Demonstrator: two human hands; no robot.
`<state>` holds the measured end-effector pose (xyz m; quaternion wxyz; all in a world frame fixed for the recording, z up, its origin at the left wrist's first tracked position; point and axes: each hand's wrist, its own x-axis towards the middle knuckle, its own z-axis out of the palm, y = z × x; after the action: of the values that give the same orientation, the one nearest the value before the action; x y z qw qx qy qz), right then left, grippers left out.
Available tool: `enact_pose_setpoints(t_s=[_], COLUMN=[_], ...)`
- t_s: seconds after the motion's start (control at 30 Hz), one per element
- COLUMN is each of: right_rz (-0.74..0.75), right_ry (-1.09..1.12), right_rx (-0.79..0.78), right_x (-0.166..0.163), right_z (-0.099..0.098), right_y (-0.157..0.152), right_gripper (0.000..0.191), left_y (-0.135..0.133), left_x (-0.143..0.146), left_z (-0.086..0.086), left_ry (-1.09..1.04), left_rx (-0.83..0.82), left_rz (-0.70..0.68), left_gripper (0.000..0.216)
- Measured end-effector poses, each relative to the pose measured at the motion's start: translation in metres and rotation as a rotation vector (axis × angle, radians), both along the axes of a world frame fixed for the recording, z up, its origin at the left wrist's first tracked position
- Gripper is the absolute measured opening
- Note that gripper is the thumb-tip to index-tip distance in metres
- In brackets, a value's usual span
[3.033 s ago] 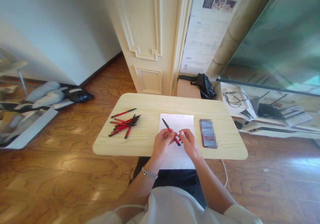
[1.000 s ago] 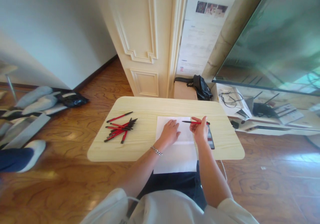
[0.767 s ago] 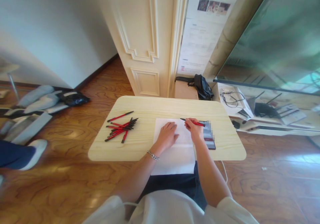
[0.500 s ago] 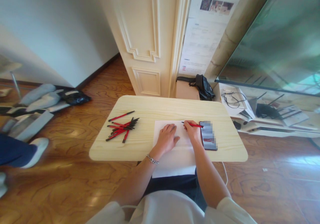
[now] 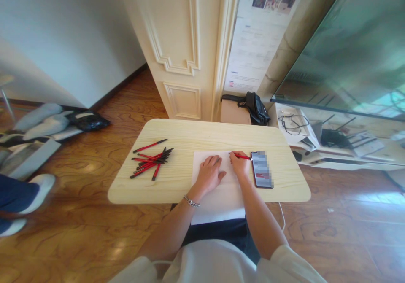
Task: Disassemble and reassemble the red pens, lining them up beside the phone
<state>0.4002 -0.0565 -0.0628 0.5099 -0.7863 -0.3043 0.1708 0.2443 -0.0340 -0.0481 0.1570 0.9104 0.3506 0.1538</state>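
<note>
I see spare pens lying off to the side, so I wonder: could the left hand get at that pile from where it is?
Probably yes. The left hand lies flat and empty on the paper, and only bare table separates it from the pile of pens on its left.

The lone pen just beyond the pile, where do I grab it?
Pinch the lone pen at the middle of its red barrel, coming straight down from above. It lies flat on the table, apart from the pile, so both long sides are free for your fingers.
</note>
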Motion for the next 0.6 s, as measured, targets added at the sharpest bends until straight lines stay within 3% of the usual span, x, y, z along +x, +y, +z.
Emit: enact_pose_setpoints(t_s=[0.4,0.6], right_rz=[-0.014,-0.041], right_ry=[0.037,0.309], right_rx=[0.012,0.234], right_x=[0.0000,0.0041], right_z=[-0.0020,0.0016], right_y=[0.0014,-0.0031], right_gripper=[0.026,0.036], left_y=[0.0010,0.0044], left_x=[0.0005,0.0015], left_z=[-0.0028,-0.0020], left_ry=[-0.014,0.009], left_rx=[-0.017,0.003], left_rz=[0.005,0.008], left_gripper=[0.051,0.051])
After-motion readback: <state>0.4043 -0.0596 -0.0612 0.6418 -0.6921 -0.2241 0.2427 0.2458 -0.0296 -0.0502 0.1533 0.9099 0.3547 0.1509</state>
